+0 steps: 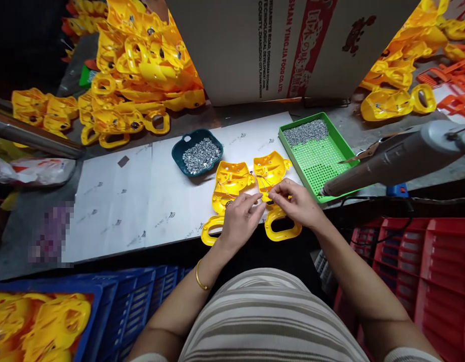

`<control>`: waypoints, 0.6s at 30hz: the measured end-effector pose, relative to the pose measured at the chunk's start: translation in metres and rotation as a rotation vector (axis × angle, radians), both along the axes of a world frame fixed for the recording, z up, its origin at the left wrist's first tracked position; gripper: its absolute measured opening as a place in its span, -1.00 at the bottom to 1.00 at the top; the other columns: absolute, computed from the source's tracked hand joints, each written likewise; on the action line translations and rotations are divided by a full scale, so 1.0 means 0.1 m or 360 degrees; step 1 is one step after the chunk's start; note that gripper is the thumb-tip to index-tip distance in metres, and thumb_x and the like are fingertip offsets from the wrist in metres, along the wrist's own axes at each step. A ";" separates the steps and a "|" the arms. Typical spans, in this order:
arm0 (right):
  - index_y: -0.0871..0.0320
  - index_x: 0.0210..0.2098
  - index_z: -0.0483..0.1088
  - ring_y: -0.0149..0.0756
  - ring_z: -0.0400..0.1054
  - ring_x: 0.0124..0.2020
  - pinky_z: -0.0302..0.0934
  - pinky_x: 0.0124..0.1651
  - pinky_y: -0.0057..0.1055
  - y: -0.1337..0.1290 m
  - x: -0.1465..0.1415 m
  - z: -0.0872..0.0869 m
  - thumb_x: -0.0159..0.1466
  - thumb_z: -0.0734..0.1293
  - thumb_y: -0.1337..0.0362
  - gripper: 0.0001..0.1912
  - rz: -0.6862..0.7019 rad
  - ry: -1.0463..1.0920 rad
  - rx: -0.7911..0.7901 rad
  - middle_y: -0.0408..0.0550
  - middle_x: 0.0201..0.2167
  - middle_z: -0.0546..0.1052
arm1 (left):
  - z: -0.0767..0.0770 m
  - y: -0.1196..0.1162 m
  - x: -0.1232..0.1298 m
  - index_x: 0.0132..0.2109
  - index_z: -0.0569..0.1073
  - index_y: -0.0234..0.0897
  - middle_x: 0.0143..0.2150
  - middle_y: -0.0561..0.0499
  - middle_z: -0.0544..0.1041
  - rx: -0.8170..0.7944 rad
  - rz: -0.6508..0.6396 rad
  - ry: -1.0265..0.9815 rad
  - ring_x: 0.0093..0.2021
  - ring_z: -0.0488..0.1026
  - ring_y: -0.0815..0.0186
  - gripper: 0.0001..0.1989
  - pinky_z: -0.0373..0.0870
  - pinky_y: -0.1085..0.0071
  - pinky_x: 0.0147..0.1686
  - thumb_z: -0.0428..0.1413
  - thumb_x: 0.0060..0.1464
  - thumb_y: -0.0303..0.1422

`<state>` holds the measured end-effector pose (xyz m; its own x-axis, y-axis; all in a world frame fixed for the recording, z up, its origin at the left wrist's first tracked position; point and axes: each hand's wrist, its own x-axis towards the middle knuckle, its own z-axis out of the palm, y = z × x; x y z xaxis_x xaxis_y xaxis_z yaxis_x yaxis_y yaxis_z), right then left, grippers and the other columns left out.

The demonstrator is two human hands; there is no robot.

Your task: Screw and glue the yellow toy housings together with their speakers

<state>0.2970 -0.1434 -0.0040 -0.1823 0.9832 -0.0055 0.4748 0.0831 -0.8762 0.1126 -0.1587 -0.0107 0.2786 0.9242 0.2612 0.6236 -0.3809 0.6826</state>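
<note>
While the left hand point(240, 221) is partly curled over the left yellow plastic shell half point(232, 180), the right hand point(300, 202) is bent in a near-pinch at the right shell half point(269, 170). Whether either hand grips a small part cannot be determined. Both halves lie on the bench point(137, 201), directly beneath and beyond the fingertips. A dark teal dish point(178, 153) of metal parts point(201, 155) is beyond the left hand; a green perforated tray point(311, 161) is beyond and right of the right hand.

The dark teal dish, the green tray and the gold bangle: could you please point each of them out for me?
Dark teal dish point(177, 152): head view, bare inner wall, left side.
Green tray point(311, 157): head view, bare perforated floor.
Gold bangle point(197, 274): head view, its outer band.
</note>
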 end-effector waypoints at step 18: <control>0.15 -0.04 0.44 -0.28 0.44 -0.11 0.43 -0.06 -0.35 -0.33 -0.10 0.01 0.31 0.30 0.35 -0.78 -0.0253 -0.0062 0.0772 0.07 -0.15 0.48 | 0.34 0.15 0.25 -0.42 0.51 -0.37 -0.70 0.23 0.19 -0.1590 0.0388 -0.1492 -0.70 0.00 0.62 -0.53 -0.14 0.63 -0.71 0.42 -0.35 -0.07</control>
